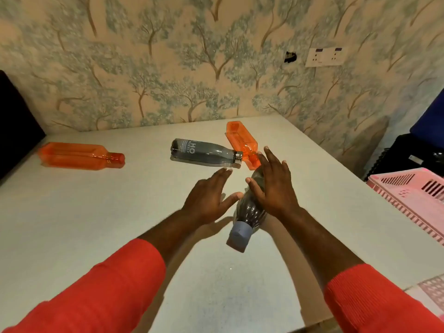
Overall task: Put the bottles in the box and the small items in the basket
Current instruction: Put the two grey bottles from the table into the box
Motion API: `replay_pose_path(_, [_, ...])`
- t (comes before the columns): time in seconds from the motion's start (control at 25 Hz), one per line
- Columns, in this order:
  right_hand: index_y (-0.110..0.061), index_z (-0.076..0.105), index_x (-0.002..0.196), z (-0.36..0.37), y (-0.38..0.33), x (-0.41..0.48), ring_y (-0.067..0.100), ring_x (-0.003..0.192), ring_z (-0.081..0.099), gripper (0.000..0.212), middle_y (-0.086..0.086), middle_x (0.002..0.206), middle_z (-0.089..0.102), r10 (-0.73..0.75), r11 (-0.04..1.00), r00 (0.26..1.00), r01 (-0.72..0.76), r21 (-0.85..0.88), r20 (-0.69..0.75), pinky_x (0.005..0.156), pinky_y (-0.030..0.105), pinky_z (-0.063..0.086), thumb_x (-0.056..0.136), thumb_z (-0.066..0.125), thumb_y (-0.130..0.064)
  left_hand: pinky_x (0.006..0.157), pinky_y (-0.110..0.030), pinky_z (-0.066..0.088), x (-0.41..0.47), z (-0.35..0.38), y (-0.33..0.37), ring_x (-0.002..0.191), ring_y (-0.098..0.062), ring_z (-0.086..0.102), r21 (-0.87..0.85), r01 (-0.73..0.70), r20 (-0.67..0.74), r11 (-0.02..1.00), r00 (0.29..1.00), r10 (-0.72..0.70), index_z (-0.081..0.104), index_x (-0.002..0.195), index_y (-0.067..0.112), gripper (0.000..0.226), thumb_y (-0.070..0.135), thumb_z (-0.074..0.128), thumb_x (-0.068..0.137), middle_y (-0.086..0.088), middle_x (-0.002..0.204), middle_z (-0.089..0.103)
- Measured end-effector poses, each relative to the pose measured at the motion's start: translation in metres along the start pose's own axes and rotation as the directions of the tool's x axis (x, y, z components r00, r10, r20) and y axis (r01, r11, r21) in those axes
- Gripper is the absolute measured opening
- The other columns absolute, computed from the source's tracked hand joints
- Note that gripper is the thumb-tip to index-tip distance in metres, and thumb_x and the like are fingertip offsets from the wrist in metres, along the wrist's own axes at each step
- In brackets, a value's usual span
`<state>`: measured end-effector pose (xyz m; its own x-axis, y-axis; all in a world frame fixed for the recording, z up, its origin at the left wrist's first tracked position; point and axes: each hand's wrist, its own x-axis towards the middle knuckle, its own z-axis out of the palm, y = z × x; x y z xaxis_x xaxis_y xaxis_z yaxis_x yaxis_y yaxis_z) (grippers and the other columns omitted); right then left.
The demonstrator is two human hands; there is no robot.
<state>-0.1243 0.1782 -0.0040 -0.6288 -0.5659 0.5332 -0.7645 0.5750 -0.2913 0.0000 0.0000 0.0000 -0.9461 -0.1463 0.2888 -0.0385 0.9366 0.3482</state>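
Both red sleeves (115, 282) enter from the bottom edge, forearms bare past the cuffs.

Clear bottle (248, 212) with a blue-grey cap (239, 237) lies on its side on the white tabletop (96, 224), cap toward the camera, body running away under the right hand.

Right hand (272, 186): fingers spread, palm down on top of the clear bottle. Whether the palm presses it or only rests lightly is hard to tell. Thumb hangs off the bottle's left side.

Left hand (209, 198): open, fingers extended and loosely together, just beside the bottle on its left; thumb tip close to or touching the bottle's side. Holding nothing.

Farther out: grey bottle (201, 153) on its side, steel cap pointing right, white lettering on the body. Just beyond the right fingertips, an orange bottle (242, 141) on its side, neck toward the hands, nearly touching the grey bottle's cap.

Far left, well apart from the rest: second orange bottle (79, 156), lying flat, cap pointing right.

Right edge: pink basket (408, 193), slotted walls, partly cut off by the frame.

Behind everything: tree-pattern wallpaper (168, 68) with a white socket plate (325, 56).
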Motion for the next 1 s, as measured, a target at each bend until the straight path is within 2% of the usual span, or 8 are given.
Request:
replay_pose_path(0.08, [-0.023, 0.022, 0.16, 0.005, 0.017, 0.003, 0.023, 0.153, 0.023, 0.076, 0.0, 0.17, 0.014, 0.082, 0.988, 0.996, -0.084, 0.127, 0.023, 0.123, 0.05, 0.024, 0.097, 0.044, -0.058, 0.108, -0.045, 0.045, 0.02, 0.017, 0.013, 0.137, -0.021, 0.051, -0.229, 0.159, 0.131, 0.961, 0.983, -0.131, 0.034, 0.153, 0.033, 0.08, 0.08, 0.037, 0.088, 0.003, 0.16, 0.041])
replay_pose_path(0.2, [-0.021, 0.029, 0.157, 0.018, 0.035, 0.003, 0.018, 0.151, 0.027, 0.066, -0.002, 0.168, 0.021, 0.131, 0.952, 0.991, -0.131, 0.278, 0.018, 0.115, 0.039, 0.038, 0.099, 0.045, -0.047, 0.106, -0.044, 0.049, 0.048, 0.033, 0.029, 0.129, -0.026, 0.058, -0.401, 0.384, 0.374, 0.832, 0.897, -0.234, 0.036, 0.154, 0.029, 0.089, 0.077, 0.055, 0.082, -0.005, 0.151, 0.052])
replay_pose_path(0.32, [-0.023, 0.032, 0.155, 0.023, 0.045, 0.007, 0.017, 0.148, 0.032, 0.058, -0.002, 0.166, 0.026, 0.121, 0.933, 0.993, -0.109, 0.343, -0.014, 0.112, 0.032, 0.037, 0.101, 0.04, -0.044, 0.106, -0.046, 0.05, 0.069, 0.035, 0.034, 0.123, -0.03, 0.061, -0.532, 0.506, 0.487, 0.68, 0.839, -0.243, 0.038, 0.153, 0.021, 0.095, 0.066, 0.072, 0.077, -0.012, 0.145, 0.057])
replay_pose_path(0.48, [-0.025, 0.036, 0.152, 0.027, 0.054, 0.014, 0.01, 0.142, 0.038, 0.055, -0.001, 0.159, 0.037, 0.099, 0.929, 0.995, -0.084, 0.361, -0.023, 0.107, 0.016, 0.029, 0.101, 0.044, -0.043, 0.101, -0.049, 0.053, 0.08, 0.032, 0.032, 0.119, -0.032, 0.063, -0.508, 0.613, 0.58, 0.605, 0.763, -0.286, 0.033, 0.154, 0.016, 0.096, 0.048, 0.081, 0.078, -0.014, 0.14, 0.059])
replay_pose_path(0.6, [-0.022, 0.044, 0.146, 0.028, 0.06, 0.031, 0.003, 0.132, 0.043, 0.049, -0.001, 0.148, 0.048, 0.069, 0.93, 0.991, -0.024, 0.367, -0.111, 0.103, 0.016, 0.036, 0.102, 0.046, -0.043, 0.098, -0.05, 0.055, 0.082, 0.024, 0.026, 0.108, -0.029, 0.068, -0.516, 0.596, 0.59, 0.615, 0.768, -0.249, 0.047, 0.143, 0.016, 0.072, 0.036, 0.079, 0.082, -0.011, 0.121, 0.069])
replay_pose_path(0.72, [-0.02, 0.047, 0.144, 0.032, 0.061, 0.06, 0.015, 0.126, 0.053, 0.046, 0.001, 0.142, 0.052, 0.106, 0.908, 0.988, -0.049, 0.416, -0.115, 0.1, 0.033, 0.049, 0.103, 0.05, -0.04, 0.091, -0.043, 0.057, 0.08, 0.008, 0.011, 0.103, -0.026, 0.07, -0.567, 0.564, 0.551, 0.6, 0.801, -0.233, 0.057, 0.132, 0.017, 0.053, 0.029, 0.076, 0.084, -0.008, 0.112, 0.071])
replay_pose_path(0.84, [-0.019, 0.045, 0.147, 0.048, 0.054, 0.097, 0.023, 0.127, 0.054, 0.049, 0.005, 0.145, 0.052, 0.116, 0.905, 0.993, -0.104, 0.413, -0.005, 0.101, 0.04, 0.05, 0.101, 0.055, -0.036, 0.081, -0.036, 0.055, 0.073, -0.011, -0.016, 0.1, -0.024, 0.07, -0.635, 0.556, 0.479, 0.536, 0.828, -0.291, 0.063, 0.124, 0.018, 0.048, 0.034, 0.076, 0.08, -0.007, 0.106, 0.073])
replay_pose_path(1.0, [-0.024, 0.042, 0.151, 0.082, 0.033, 0.14, 0.023, 0.136, 0.049, 0.058, 0.001, 0.154, 0.048, 0.07, 0.904, 0.984, -0.133, 0.407, 0.167, 0.105, 0.033, 0.041, 0.097, 0.061, -0.038, 0.077, -0.033, 0.055, 0.067, -0.023, -0.051, 0.096, -0.023, 0.072, -0.703, 0.543, 0.374, 0.459, 0.832, -0.41, 0.067, 0.119, 0.02, 0.054, 0.044, 0.073, 0.071, -0.003, 0.101, 0.077])
